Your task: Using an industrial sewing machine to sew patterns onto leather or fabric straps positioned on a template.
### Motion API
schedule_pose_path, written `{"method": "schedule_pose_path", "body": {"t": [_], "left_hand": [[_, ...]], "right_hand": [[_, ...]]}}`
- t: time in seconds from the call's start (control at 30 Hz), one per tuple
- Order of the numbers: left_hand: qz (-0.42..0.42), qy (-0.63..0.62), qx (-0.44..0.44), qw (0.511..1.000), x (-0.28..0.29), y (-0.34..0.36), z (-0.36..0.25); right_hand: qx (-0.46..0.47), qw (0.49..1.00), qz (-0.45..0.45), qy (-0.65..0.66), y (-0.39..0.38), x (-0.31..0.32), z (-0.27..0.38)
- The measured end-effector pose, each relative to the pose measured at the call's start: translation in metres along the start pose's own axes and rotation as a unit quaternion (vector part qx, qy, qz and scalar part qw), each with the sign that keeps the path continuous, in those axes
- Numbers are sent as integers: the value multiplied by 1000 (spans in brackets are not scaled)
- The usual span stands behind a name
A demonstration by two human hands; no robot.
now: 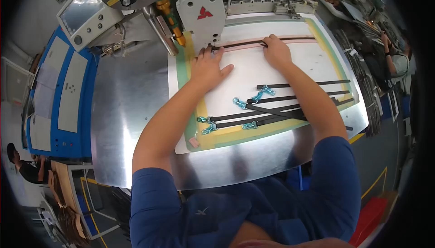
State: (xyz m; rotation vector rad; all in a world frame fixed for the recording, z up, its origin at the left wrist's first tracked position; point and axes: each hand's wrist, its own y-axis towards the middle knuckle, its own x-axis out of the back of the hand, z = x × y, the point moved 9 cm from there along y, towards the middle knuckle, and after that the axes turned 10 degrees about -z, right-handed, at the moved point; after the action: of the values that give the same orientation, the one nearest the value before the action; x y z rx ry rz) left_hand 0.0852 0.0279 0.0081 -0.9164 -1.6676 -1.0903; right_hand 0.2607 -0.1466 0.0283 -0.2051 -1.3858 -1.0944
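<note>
Across the far part of the white work sheet (247, 66) lies a black strap (242, 45) along a pinkish strip. My left hand (208, 70) rests by the strap's left end, below the white sewing machine head (201, 14). Its fingers are spread, with the fingertips at the strap. My right hand (277, 54) has its fingertips pinched together on the strap, further right along it. Closer to me lie several black straps (276, 117) with teal metal snap hooks (250, 124) at their left ends. One strap lies slantwise across others, and my right forearm hides part of them.
A brass-coloured cylinder (170, 21) hangs left of the machine head. Further left stand a control panel (88, 19) and a blue cabinet (68, 89). A shiny metal table (127, 112) surrounds the sheet. Dark straps (362, 80) hang at the right. Other people are at both sides.
</note>
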Motion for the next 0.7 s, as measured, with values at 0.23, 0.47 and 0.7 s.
{"method": "schedule_pose_path", "body": {"t": [0.23,0.47,0.7], "left_hand": [[-44,34,-53,997,-2,3,16],[-124,11,-1,992,10,7,61],[-128,-16,-131,983,11,0,25]], "right_hand": [[4,1000,-8,2,-2,4,-1],[-8,1000,4,6,0,2,-2],[-12,1000,9,-4,0,0,-2]]}}
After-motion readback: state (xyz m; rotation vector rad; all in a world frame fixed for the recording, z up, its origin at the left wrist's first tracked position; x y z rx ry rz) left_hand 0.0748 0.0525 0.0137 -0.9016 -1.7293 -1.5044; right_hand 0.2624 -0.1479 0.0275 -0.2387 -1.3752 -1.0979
